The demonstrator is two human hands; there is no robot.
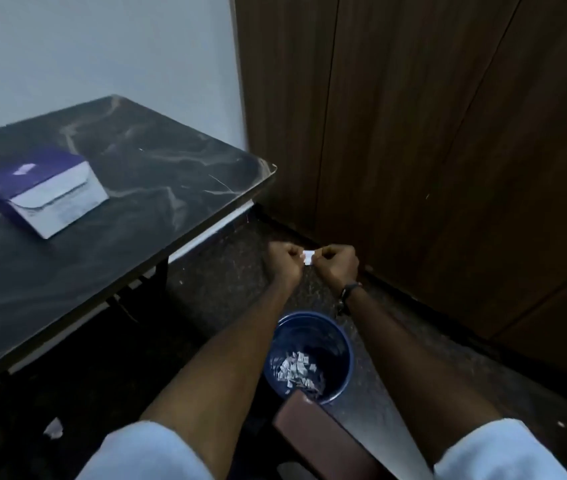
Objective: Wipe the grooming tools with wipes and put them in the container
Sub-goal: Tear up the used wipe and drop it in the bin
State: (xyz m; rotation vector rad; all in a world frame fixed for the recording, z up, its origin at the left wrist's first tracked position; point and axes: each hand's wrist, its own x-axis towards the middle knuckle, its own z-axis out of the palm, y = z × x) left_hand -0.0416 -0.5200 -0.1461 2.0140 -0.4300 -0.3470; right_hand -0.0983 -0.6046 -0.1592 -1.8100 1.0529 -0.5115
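Both arms reach forward over the floor. My left hand (284, 259) and my right hand (337, 263) are fists facing each other, and together they pinch a small white packet (308, 257) between their fingertips. Below my forearms stands a blue bin (341, 336) with several torn white wrappers (297, 370) at its bottom. On the dark marbled table (143, 188) to the left lies a purple and white box (46, 192). No grooming tool shows in this view.
A dark wooden wardrobe (431, 133) fills the right side, close behind my hands. A brown chair edge (313, 434) sits beside the bin. A scrap of white paper (54, 428) lies on the dark floor under the table.
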